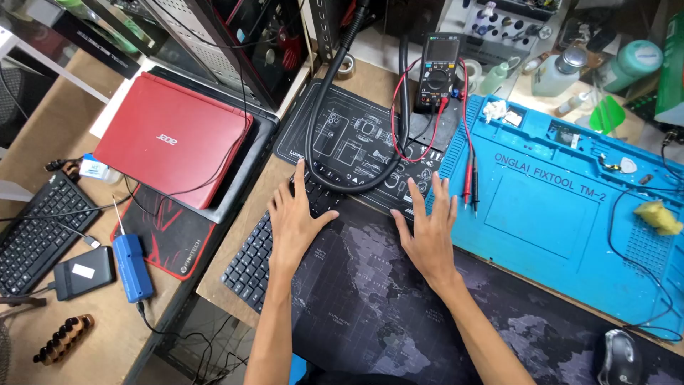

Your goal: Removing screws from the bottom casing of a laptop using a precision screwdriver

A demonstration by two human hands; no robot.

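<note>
My left hand (294, 217) lies flat, fingers spread, on the top edge of a black keyboard (251, 264) that sticks out from under a dark desk mat (399, 299) printed with a map. My right hand (427, 227) rests palm down on that mat, fingers apart, its fingertips touching the near edge of a black repair mat (356, 142). Neither hand holds anything. A thick black flexible hose (324, 107) loops over the repair mat just beyond my fingers.
A blue silicone work mat (556, 207) lies right, with red and black probes (470, 182) wired to a multimeter (436, 71). A closed red laptop (171, 139), second keyboard (39, 228), blue device (132, 267) sit left. A mouse (618, 356) is at bottom right.
</note>
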